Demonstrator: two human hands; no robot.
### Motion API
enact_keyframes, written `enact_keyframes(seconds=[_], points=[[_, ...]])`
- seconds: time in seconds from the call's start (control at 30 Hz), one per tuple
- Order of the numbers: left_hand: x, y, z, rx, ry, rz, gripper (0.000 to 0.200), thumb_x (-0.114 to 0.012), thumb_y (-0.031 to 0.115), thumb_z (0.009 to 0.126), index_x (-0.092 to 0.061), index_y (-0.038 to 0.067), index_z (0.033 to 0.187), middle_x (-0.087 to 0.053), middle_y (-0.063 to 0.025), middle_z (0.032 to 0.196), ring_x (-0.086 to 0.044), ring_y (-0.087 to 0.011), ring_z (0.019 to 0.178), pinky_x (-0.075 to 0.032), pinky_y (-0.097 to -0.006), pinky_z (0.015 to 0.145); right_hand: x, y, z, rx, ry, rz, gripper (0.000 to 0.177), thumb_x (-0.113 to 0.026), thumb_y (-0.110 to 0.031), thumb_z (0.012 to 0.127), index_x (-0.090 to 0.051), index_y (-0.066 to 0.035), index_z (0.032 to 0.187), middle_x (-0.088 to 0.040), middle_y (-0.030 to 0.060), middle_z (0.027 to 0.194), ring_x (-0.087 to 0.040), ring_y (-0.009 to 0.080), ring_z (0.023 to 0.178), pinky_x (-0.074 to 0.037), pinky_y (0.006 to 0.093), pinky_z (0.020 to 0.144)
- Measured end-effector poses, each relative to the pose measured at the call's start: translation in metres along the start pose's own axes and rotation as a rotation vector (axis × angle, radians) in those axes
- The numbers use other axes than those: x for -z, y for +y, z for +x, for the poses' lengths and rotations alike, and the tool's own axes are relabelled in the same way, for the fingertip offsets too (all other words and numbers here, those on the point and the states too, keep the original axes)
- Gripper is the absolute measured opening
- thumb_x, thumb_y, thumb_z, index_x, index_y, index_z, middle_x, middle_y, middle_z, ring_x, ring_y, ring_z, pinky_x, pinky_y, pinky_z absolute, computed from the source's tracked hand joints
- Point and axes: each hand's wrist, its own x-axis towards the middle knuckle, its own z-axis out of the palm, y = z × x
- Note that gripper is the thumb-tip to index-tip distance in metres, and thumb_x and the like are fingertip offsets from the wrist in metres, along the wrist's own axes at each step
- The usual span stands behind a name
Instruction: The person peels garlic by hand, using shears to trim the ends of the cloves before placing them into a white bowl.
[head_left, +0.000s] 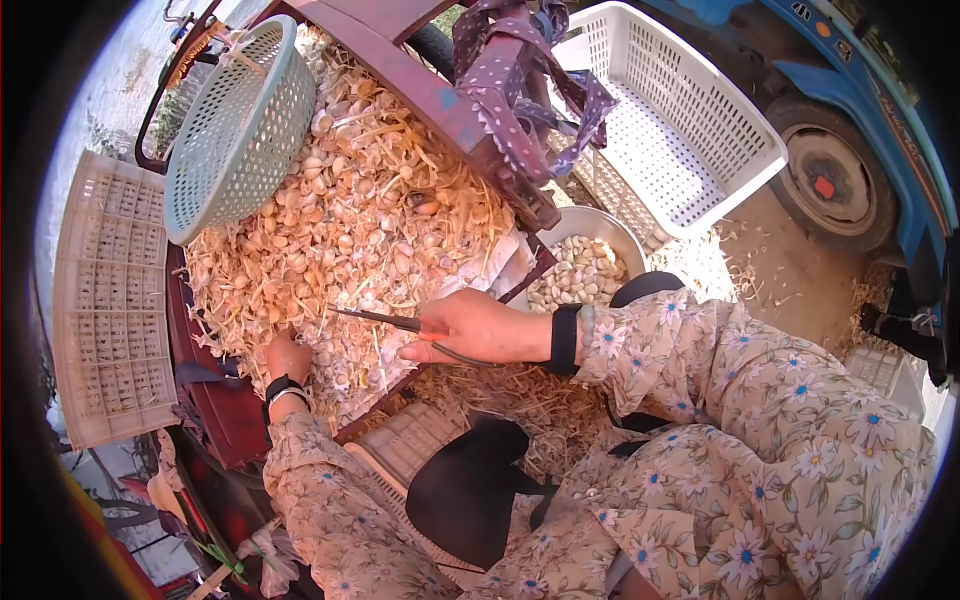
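My right hand (475, 328) is closed round the handles of a pair of dark scissors (385, 319), whose blades point left over the heap. A large heap of garlic cloves and dry husks (350, 200) covers the red cart bed. At the heap's lower edge rests my left hand (288, 358), its fingers partly buried among husks and cloves, so what they hold is hidden. Beyond my right wrist, a metal bowl (632, 240) holds pale garlic cloves (578, 275).
A green basket (240, 130) leans at the heap's upper left. A plastic crate (115, 300) stands far left, a white crate (730, 150) upper right. Spotted cloth (510, 90) hangs on the red frame (400, 60). A blue vehicle (840, 90) stands right.
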Motion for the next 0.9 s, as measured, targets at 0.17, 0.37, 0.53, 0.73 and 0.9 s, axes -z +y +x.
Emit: enact_keyframes(seconds=[0.17,0.37,0.53,0.73,0.9], points=[[0.010,0.001,-0.014,-0.082,0.036,-0.073,0.027,-0.061,0.018,0.077,-0.060,-0.003,0.094,-0.064,-0.0119,0.071,-0.060,-0.0257,0.065,-0.046,-0.0362,0.059,0.003,-0.003,-0.004,0.009,0.021,0.045,0.055,-0.056,-0.053,0.080,-0.051,-0.001,0.063,-0.048,0.0151,0.055,-0.049,0.0282,0.052,-0.038,0.0371,0.051],[0.017,-0.007,-0.011,0.119,0.127,-0.740,0.026,-0.050,0.024,0.090,-0.057,0.003,0.077,-0.040,0.0035,0.053,-0.034,-0.0057,0.041,-0.026,-0.0228,0.037,0.005,-0.004,-0.005,-0.003,0.013,0.024,0.055,-0.056,-0.053,0.080,-0.051,0.000,0.063,-0.048,0.0156,0.056,-0.050,0.0285,0.053,-0.038,0.0375,0.051],[0.041,0.040,-0.045,0.041,0.096,-1.058,0.018,-0.047,0.017,0.091,-0.059,0.003,0.094,-0.044,0.0032,0.059,-0.036,-0.0041,0.043,-0.029,-0.0194,0.039,0.003,-0.005,-0.001,0.021,0.028,0.036,0.055,-0.055,-0.053,0.080,-0.051,0.000,0.064,-0.048,0.0153,0.055,-0.050,0.0286,0.053,-0.038,0.0373,0.050],[0.039,0.008,-0.025,0.213,0.212,-1.056,0.029,-0.043,0.005,0.090,-0.053,0.003,0.117,-0.053,0.0000,0.069,-0.042,-0.0031,0.050,-0.034,-0.0162,0.043,0.000,-0.008,-0.004,-0.001,-0.008,0.028,0.055,-0.055,-0.053,0.080,-0.051,-0.001,0.064,-0.048,0.0150,0.055,-0.049,0.0284,0.052,-0.037,0.0372,0.050],[0.016,0.016,0.016,0.222,0.162,-0.590,0.045,-0.066,0.019,0.077,-0.051,-0.004,0.113,-0.060,-0.0106,0.083,-0.056,-0.0197,0.069,-0.044,-0.0310,0.064,-0.004,-0.005,-0.001,-0.010,0.001,0.015,0.054,-0.056,-0.053,0.079,-0.051,-0.001,0.065,-0.048,0.0146,0.055,-0.049,0.0279,0.052,-0.037,0.0370,0.050]])
